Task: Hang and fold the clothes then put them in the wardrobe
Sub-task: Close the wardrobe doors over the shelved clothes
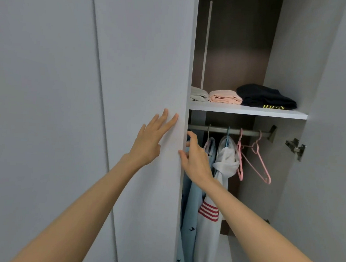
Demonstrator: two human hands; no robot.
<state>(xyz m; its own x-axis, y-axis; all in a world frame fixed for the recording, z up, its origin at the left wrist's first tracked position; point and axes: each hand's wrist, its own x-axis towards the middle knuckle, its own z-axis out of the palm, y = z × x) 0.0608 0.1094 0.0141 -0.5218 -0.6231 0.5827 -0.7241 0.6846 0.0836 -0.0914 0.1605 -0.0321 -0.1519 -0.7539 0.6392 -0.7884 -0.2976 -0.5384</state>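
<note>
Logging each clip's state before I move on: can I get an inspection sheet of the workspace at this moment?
Surface: white shelf carries three folded items in a row.
Job's things: grey fold, pink fold and black fold lie on the shelf; blue shirt and white top hang from the rail; two pink hangers hang bare.
Clutter: nothing seen.
Hands: left hand lies flat on the door, fingers straight; right hand grips the door's edge.
Cables: nothing seen.
Surroundings: wardrobe interior in view; right door swung open, hinge showing.
</note>
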